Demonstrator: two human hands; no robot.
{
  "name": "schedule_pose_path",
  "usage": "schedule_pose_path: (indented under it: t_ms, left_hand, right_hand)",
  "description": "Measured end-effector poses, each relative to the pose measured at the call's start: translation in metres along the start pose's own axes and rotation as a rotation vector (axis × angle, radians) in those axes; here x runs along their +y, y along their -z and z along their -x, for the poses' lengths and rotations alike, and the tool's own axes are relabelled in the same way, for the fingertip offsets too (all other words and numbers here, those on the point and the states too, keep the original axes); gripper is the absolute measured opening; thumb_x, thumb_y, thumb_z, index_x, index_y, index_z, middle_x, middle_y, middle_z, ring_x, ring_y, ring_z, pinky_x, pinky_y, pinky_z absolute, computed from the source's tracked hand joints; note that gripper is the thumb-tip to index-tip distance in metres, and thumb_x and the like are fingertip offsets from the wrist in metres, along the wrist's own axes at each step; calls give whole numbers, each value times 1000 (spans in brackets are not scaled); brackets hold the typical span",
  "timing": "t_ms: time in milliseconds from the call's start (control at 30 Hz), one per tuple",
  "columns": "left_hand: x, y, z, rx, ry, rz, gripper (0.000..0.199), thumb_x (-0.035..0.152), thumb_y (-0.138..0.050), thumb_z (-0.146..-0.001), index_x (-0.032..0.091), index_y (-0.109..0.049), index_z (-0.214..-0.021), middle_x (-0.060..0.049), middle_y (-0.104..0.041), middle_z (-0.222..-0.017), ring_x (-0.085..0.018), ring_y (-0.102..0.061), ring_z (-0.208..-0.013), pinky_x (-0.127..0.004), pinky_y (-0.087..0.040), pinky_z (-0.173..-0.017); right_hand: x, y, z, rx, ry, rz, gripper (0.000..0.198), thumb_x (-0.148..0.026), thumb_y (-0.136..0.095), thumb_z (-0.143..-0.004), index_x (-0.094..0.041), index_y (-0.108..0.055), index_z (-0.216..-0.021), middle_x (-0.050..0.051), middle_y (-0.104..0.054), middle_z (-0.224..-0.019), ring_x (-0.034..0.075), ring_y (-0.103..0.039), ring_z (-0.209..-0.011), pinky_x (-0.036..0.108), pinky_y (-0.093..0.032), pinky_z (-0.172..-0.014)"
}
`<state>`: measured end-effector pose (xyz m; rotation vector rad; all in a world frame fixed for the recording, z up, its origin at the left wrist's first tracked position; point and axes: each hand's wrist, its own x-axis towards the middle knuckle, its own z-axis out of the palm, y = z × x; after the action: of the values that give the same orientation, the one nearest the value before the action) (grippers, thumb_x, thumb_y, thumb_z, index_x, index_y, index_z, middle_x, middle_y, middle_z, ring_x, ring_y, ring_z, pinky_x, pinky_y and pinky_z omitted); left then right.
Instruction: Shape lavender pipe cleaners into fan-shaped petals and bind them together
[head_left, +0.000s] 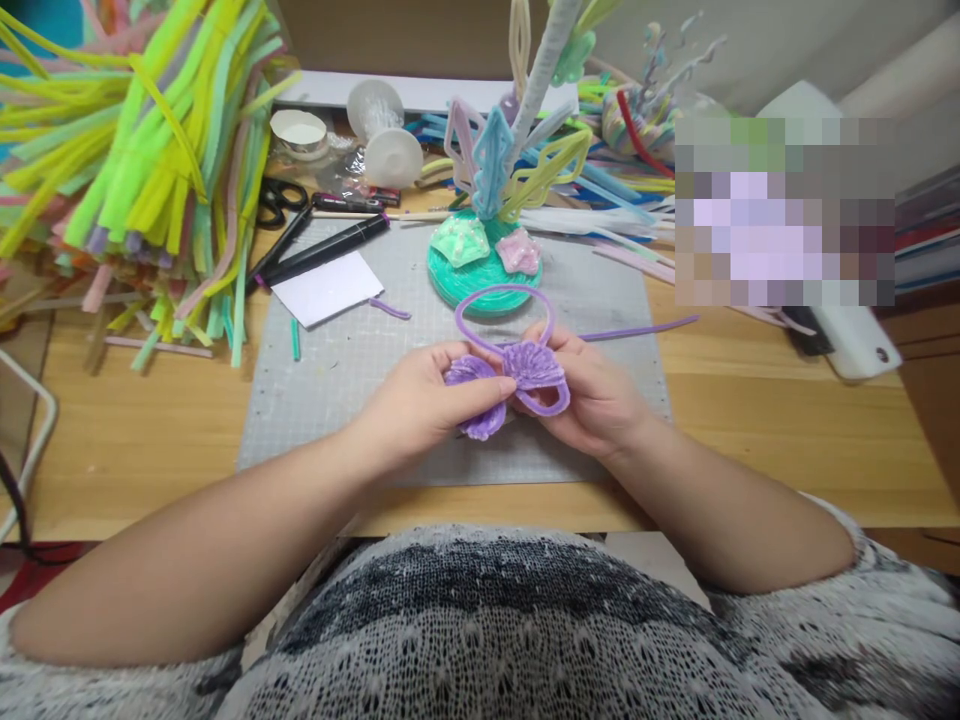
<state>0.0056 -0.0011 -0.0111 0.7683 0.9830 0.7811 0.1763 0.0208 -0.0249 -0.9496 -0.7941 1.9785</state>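
Both hands hold a purple pipe cleaner piece [533, 366] in front of my chest, above the grey cutting mat [315, 420]. Two ridged, shell-like purple lobes show on it, with a large loop rising above and a smaller loop below. My left hand [427, 395] is closed, its thumb pressing on the middle between the lobes. Behind the right lobe, my right hand [596, 395] is closed on the loops; some of its fingers are hidden. A straight purple stem [637, 328] sticks out past my right hand. Just beyond stands a round green base [480, 285] bearing pipe cleaner shapes.
A big bundle of coloured pipe cleaners [135, 150] fills the left. Near it lie black scissors [281, 203], black markers [330, 248] and a white card [330, 287]. White spools [391, 157] stand behind. At right is a white tool [855, 335], partly behind a blurred patch.
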Motion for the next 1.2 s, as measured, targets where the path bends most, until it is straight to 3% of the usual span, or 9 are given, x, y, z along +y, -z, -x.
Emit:
schedule_pose_path:
  t_ms: [367, 633, 933, 1200]
  left_hand:
    - [-1, 0, 0, 11, -12, 5, 27, 27, -78, -67, 14, -64, -86, 2, -64, -68, -8, -54, -58, -22, -42, -58]
    - [-2, 0, -1, 8, -8, -1, 26, 24, -76, -67, 14, -64, -88, 0, -65, -71, -11, -58, -64, -25, -44, -64]
    - [-1, 0, -1, -7, -31, -5, 24, 26, -74, -68, 15, -63, -85, 1, -64, -70, -13, -59, -67, -28, -45, -69]
    - [-1, 1, -3, -32, -27, -32, 23, 27, -73, -70, 14, -63, -85, 0, -64, -71, -13, -58, -67, -28, -45, -69]
  right_hand:
    - [0, -1, 0, 12, 12, -51, 19, -22, -74, -70, -19, -56, -77, -5, -64, -67, 8, -58, -58, 20, -48, -57]
    - [0, -2, 2, -38, 3, -18, 26, -24, -78, -68, -20, -54, -77, -8, -59, -54, 5, -51, -43, 17, -39, -45]
    - [0, -4, 0, 46, 73, -17, 23, -19, -75, -68, -20, -53, -70, -7, -61, -60, 6, -52, -49, 20, -44, -50]
    - [0, -8, 5, 16, 157, 55, 29, -19, -76, -69, -21, -48, -69, -8, -60, -62, 5, -51, -48, 19, -41, -48]
